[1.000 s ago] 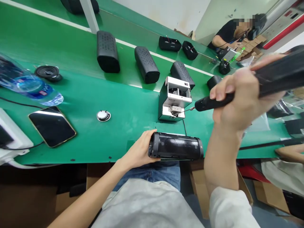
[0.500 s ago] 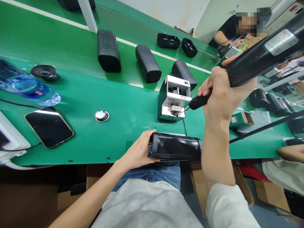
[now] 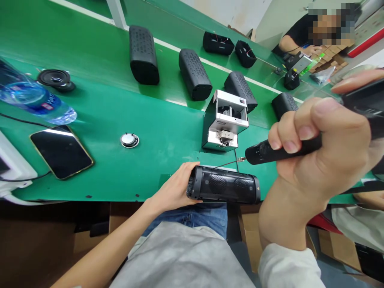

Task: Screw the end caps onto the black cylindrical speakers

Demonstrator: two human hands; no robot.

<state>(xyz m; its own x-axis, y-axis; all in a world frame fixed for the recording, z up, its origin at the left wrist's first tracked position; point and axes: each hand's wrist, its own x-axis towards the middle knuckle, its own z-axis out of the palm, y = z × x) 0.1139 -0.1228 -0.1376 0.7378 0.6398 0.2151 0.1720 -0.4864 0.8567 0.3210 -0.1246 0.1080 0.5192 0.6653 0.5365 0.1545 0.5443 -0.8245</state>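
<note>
Hands gripped tools and parts: the left hand [image 3: 180,186] clasped a glossy black cylindrical speaker body [image 3: 228,185] before the silver-and-black boxy screw feeder [image 3: 226,124]; the right hand [image 3: 327,140] clenched a black handheld electric screwdriver [image 3: 270,152] beside it.

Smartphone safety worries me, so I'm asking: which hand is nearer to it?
Left. The left hand grips the speaker, right of the smartphone; the right hand, holding the electric screwdriver, is much farther right.

Driver [image 3: 258,153] partly beyond right edge
</note>
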